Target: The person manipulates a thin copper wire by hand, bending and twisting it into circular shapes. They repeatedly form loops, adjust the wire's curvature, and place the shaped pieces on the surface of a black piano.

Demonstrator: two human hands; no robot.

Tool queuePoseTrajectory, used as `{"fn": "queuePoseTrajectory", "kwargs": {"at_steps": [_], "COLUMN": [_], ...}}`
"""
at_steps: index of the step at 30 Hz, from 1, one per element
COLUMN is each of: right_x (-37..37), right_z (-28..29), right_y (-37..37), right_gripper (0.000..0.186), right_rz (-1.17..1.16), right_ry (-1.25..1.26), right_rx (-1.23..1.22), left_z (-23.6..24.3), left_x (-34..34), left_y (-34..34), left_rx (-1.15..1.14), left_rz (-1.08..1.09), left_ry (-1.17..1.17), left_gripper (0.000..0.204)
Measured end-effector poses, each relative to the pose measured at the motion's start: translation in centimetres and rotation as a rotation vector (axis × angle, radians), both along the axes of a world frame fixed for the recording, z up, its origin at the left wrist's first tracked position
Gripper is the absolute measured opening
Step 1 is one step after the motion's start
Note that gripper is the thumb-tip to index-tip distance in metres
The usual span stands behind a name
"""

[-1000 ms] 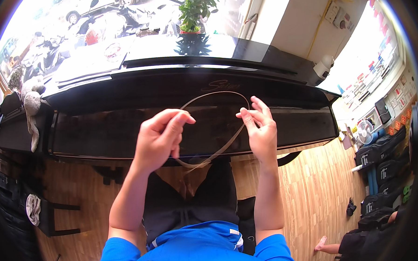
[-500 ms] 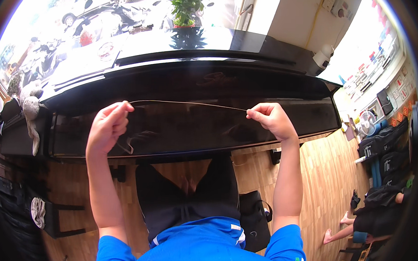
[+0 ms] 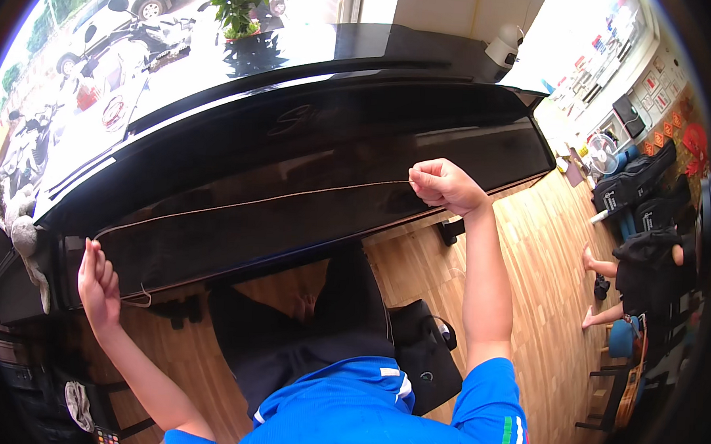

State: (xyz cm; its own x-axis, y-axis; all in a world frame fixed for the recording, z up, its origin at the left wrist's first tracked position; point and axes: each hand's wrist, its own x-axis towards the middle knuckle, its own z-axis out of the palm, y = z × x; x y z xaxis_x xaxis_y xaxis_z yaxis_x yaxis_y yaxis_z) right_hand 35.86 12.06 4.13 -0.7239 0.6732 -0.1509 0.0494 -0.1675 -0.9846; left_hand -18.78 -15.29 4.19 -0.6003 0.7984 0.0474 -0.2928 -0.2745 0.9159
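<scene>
A thin, light brown cord [image 3: 293, 194] stretches between my hands, slanting up from left to right in front of a glossy black upright piano [image 3: 335, 154]. My left hand [image 3: 101, 284] is closed in a pinch on the cord near the piano's left end. A short curl of cord [image 3: 142, 298] shows just right of this hand, low by the piano's edge. Higher up on the right, my right hand [image 3: 448, 186] is closed with its fingertips pinching the other stretch of the cord. Both hands are raised off the piano's surface.
A potted plant [image 3: 239, 14] and a white camera-like device [image 3: 503, 47] stand on the piano top. Grey plush [image 3: 24, 239] lies at its left end. A black bag [image 3: 421, 356] rests on the wooden floor [image 3: 542, 309]. At right, another person's bare legs [image 3: 601, 314] show near black cases [image 3: 635, 183].
My hands have moved apart, the left going down and outward, the right slightly left and up. The cord's span is longer and now slants. My view has shifted toward the right.
</scene>
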Motion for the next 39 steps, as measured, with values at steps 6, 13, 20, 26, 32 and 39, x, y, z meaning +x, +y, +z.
{"fn": "queuePoseTrajectory", "kwargs": {"at_steps": [6,13,20,26,32,39], "right_x": [0.6,-2.1,-9.7,-13.8,-12.9,-15.9], "right_z": [-2.3,-1.5,1.3,-0.2,-2.0,-0.2], "right_y": [-0.4,-2.5,-6.9,-9.5,-10.4,-11.4], "right_gripper": [0.028,0.022,0.035,0.036,0.037,0.037], "right_rz": [0.132,0.186,0.303,0.333,0.317,0.139], "right_ry": [0.526,0.599,0.327,0.51,0.94,1.15], "right_rx": [-0.176,-0.247,-0.311,-0.517,-0.647,-0.669], "left_z": [-2.4,-1.2,6.5,3.9,2.5,0.0], "left_x": [3.3,7.8,17.0,22.1,21.2,21.5], "left_y": [-5.9,-8.6,-1.1,6.5,7.1,9.1], "left_rx": [-0.129,-0.661,-0.118,-0.055,0.08,-0.186], "left_rz": [0.002,-0.468,-0.038,-0.493,-0.499,-0.419], "left_ry": [0.121,1.002,1.233,1.129,0.677,0.563], "left_gripper": [0.022,0.029,0.046,0.04,0.019,0.028]}}
